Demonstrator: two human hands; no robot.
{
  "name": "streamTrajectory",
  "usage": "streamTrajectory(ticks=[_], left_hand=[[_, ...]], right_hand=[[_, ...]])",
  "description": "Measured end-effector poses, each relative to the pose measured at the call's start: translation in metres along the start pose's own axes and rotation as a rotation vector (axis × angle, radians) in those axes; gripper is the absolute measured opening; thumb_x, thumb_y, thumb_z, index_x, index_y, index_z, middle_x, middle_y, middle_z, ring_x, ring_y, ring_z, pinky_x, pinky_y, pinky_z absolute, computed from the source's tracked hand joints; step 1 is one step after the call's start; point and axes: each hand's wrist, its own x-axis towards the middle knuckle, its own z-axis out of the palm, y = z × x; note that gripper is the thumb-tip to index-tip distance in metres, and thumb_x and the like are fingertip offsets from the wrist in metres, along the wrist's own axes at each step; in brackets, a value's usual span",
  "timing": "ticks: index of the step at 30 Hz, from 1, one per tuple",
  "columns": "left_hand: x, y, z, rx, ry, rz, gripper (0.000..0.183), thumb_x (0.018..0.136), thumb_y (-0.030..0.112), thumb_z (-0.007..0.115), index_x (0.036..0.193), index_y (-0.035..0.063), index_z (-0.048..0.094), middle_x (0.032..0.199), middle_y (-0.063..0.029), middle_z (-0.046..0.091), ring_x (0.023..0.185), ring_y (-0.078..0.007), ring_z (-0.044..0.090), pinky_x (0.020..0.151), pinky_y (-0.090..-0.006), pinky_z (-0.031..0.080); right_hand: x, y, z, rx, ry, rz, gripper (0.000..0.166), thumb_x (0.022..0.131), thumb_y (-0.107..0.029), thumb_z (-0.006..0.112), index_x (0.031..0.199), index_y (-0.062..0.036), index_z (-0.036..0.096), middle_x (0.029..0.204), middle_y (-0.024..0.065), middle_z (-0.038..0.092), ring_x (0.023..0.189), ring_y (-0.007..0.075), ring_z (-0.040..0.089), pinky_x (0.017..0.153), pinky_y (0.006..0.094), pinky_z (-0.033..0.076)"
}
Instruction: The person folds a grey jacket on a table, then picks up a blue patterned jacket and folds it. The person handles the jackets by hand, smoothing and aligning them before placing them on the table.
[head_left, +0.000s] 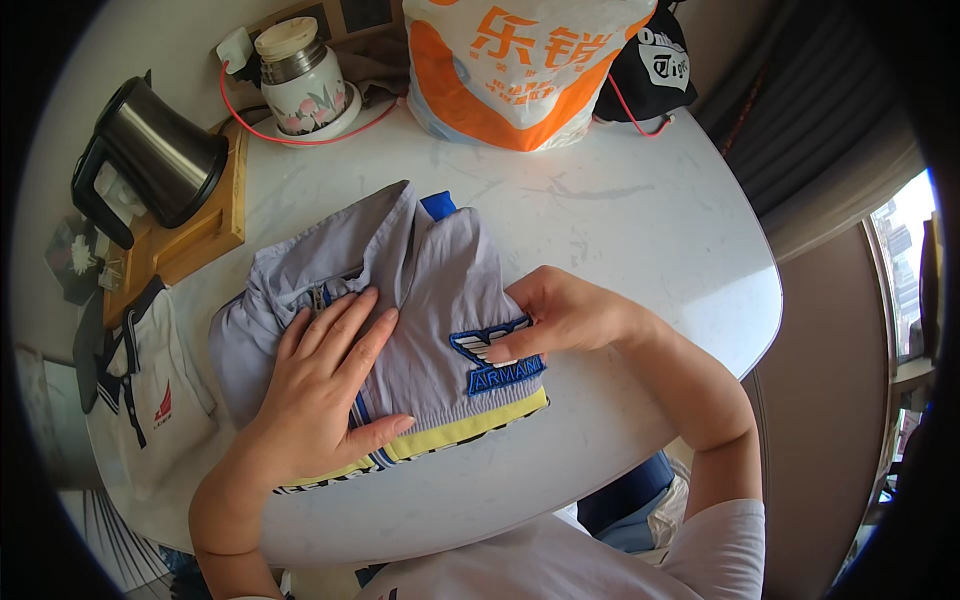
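Note:
A grey zip-up jacket lies folded in front of me, its collar end pointing away. Its hem shows a yellow band with black lettering along the lower edge. My left hand rests flat on the jacket, fingers spread, close to the zip. At the right edge, my right hand grips the jacket, thumb on a blue-edged winged patch and the other fingers partly hidden. A bit of blue fabric sticks out near the collar.
A white polo shirt lies left of the jacket on the white table. Behind stand a steel kettle on a wooden tray, a floral vacuum flask, a large plastic bag and a black bag. A red cable runs behind.

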Motion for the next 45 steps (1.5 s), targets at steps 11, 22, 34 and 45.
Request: streamTrajectory(ticks=[11, 22, 34, 45], left_hand=[[0.001, 0.000, -0.001, -0.025, -0.035, -0.010, 0.084, 0.084, 0.052, 0.063, 0.145, 0.0000, 0.038, 0.152, -0.0229, 0.031, 0.141, -0.0395, 0.030, 0.114, -0.0554, 0.018], [0.000, 0.001, -0.001, -0.028, -0.006, -0.001, 0.082, 0.084, 0.050, 0.065, 0.146, 0.0022, 0.037, 0.151, -0.0217, 0.033, 0.139, -0.0390, 0.032, 0.114, -0.0553, 0.020], [-0.011, -0.005, 0.017, -0.036, 0.180, 0.044, 0.072, 0.089, 0.048, 0.061, 0.143, 0.0039, 0.043, 0.149, -0.0234, 0.036, 0.138, -0.0371, 0.034, 0.112, -0.0533, 0.024], [-0.084, -0.097, 0.027, -0.087, 0.739, -0.429, 0.047, 0.087, 0.029, 0.068, 0.123, 0.0016, 0.057, 0.126, -0.0193, 0.054, 0.115, -0.0376, 0.053, 0.098, -0.0440, 0.044]], right_hand=[[0.017, 0.029, 0.019, 0.090, 0.379, -0.264, 0.037, 0.081, -0.017, 0.079, 0.106, 0.0003, 0.057, 0.065, -0.0015, 0.053, 0.062, 0.0051, 0.048, 0.055, 0.0226, 0.039], [0.001, 0.007, 0.016, -0.313, 0.709, -0.327, 0.047, 0.081, 0.003, 0.069, 0.124, -0.0060, 0.052, 0.065, 0.0034, 0.053, 0.058, 0.0092, 0.050, 0.056, 0.0249, 0.041], [0.013, 0.003, 0.049, -1.074, 0.372, -0.492, 0.069, 0.090, -0.039, 0.058, 0.146, -0.0033, 0.038, 0.155, 0.0168, 0.031, 0.143, 0.0336, 0.028, 0.112, 0.0544, 0.024], [0.024, 0.015, 0.049, -0.870, 0.722, -0.651, 0.071, 0.081, -0.026, 0.074, 0.137, 0.0057, 0.044, 0.139, 0.0239, 0.041, 0.129, 0.0393, 0.041, 0.107, 0.0442, 0.035]])
